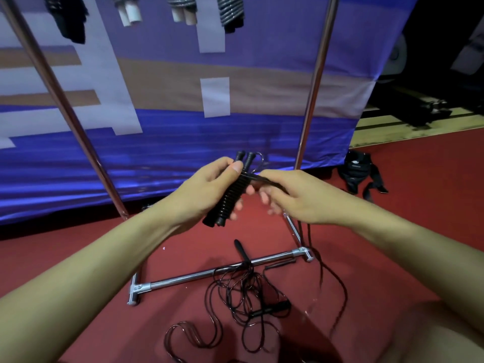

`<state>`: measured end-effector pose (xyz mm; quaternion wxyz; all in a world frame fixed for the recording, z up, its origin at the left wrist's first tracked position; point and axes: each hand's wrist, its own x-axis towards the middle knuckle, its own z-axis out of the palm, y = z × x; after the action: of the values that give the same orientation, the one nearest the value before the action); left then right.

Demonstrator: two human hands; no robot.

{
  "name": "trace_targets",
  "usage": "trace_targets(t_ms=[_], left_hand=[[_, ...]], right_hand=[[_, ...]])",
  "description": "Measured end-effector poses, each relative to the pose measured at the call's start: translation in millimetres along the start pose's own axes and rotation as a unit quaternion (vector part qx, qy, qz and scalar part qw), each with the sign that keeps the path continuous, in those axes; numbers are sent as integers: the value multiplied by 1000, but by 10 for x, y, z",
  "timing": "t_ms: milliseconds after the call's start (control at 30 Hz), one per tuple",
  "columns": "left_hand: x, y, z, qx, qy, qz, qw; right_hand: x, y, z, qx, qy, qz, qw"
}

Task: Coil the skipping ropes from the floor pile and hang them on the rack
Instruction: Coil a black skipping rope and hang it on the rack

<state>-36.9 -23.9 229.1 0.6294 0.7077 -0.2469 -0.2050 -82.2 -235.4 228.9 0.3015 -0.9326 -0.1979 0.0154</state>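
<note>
Left hand (209, 184) grips two black ribbed skipping-rope handles (230, 195) held side by side, thumb on top, fingers curled under. Right hand (293, 195) just beside the handles, pinching the thin black rope cord (255, 176) across them; cord trails down from that hand to the red floor (78, 258). Below the handles, the chrome metal rack base bar (209, 272) lies on the floor. Tangled pile of black skipping ropes (235, 297) sits over and in front of that bar. Rack uprights (313, 85) rise behind the handles; coiled ropes (230, 11) hang at the top. Black strap bundle (356, 171) on the floor right of the handles, near a purple banner (170, 142).
</note>
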Motion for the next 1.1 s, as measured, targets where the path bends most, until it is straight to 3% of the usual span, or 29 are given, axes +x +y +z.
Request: trace_targets(t_ms=[100, 233, 367, 667, 733, 767, 833, 867, 1000, 1100], left_hand=[[-23, 10, -106, -24, 7, -1, 1000], [-38, 9, -138, -37, 10, -11, 999], [-21, 33, -147, -9, 25, 6, 1000], [-30, 47, -120, -31, -13, -5, 999], [-47, 76, -115, -57, -50, -15, 997], [-63, 99, -115, -73, -79, -27, 994], [-97, 116, -151, -85, -149, -61, 983], [-106, 115, -178, -74, -186, -81, 976], [-90, 84, -260, -24, -338, -173, 925], [-86, 118, -169, 30, -406, -195, 892]], right_hand=[[-51, 27, -63, 166, -30, 36, 985], [-79, 62, -32, 213, -70, 45, 973], [-53, 57, 79, 430, -123, 74, 891], [6, 24, 184, 512, -167, 53, 841], [6, 55, 122, 459, -189, 46, 867], [8, 87, 74, 389, -185, 31, 902], [12, 177, -44, 172, -132, -20, 976], [9, 219, -99, 74, -95, -48, 992], [3, 143, -118, -87, 15, -193, 977], [36, 83, -35, -182, 65, -243, 951]])
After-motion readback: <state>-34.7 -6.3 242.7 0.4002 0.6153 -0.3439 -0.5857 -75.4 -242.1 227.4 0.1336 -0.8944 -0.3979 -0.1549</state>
